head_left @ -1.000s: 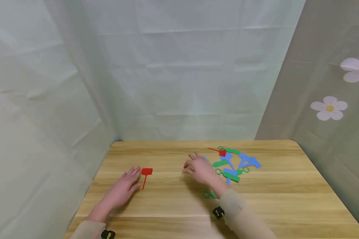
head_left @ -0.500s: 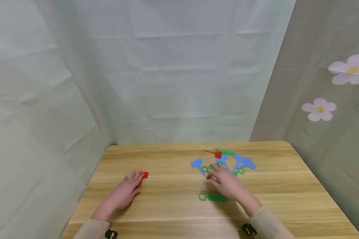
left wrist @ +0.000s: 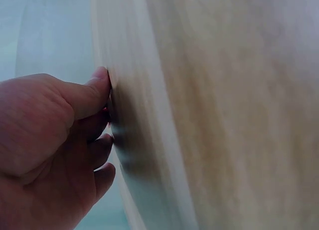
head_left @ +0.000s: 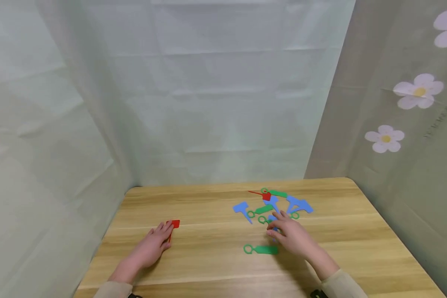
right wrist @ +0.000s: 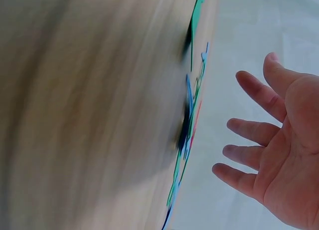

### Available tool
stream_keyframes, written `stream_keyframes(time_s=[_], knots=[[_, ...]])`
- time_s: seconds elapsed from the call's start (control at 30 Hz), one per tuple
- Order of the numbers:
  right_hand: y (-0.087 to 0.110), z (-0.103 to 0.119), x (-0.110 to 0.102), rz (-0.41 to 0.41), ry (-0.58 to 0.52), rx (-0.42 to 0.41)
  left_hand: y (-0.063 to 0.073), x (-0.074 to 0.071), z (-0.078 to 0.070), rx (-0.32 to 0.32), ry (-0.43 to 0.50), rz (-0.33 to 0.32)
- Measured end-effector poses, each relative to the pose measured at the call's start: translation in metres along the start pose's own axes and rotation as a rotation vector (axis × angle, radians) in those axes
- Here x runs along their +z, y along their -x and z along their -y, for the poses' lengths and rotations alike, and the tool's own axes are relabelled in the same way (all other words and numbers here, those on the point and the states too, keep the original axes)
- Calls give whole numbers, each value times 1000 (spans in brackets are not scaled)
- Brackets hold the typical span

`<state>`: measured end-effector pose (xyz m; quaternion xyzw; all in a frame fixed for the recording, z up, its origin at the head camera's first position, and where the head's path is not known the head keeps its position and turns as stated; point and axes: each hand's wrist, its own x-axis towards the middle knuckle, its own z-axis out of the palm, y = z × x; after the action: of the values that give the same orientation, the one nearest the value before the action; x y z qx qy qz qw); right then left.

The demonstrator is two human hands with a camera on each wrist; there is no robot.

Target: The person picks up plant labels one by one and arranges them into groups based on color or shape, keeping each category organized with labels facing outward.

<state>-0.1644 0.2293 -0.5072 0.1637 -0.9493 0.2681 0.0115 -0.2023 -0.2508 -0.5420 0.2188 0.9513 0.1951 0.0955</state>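
My left hand (head_left: 150, 247) rests on the table at the left, its fingers lying over a red T-shaped plant label (head_left: 175, 224). Part of the label's head and thin stem shows beside the fingertips; the fingers cover the rest. Low over the right-hand group of labels is my right hand (head_left: 292, 236), holding nothing. Its spread fingers (right wrist: 249, 130) are apart from the tabletop in the right wrist view. Beneath and around it lie a green ring-ended tag (head_left: 265, 220) and a blue T-shaped label (head_left: 272, 217), partly hidden by the hand.
Near the group's front lies a separate green tag (head_left: 266, 250). A blue T-shaped label (head_left: 242, 209) is at its left, and a red label (head_left: 266, 196) overlaps others at the back. Further right are overlapping blue labels (head_left: 304, 205). Cloth curtains (head_left: 208, 124) enclose the wooden table (head_left: 208, 273).
The left hand has come over the red label it was beside. My right hand has shifted right from the group's left side, uncovering a blue label and the front green tag. The head view has turned slightly.
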Motion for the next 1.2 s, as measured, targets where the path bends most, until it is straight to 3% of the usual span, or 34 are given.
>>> stream_keyframes(time_s=[0.37,0.63,0.77,1.03,1.2], knots=[[10,-11,-3,-16,-1,59,-3,-3,1,-5,45,16],[2,-16,-5,-9,-29,76,-5,-2,-1,-12,63,17],[-19,-23,-10,-7,-83,83,-5,-1,1,-25,72,23],[-81,-43,-20,9,-130,151,-3,1,3,-23,83,4],[-102,-54,-17,11,-134,204,-6,2,-3,-52,106,-8]])
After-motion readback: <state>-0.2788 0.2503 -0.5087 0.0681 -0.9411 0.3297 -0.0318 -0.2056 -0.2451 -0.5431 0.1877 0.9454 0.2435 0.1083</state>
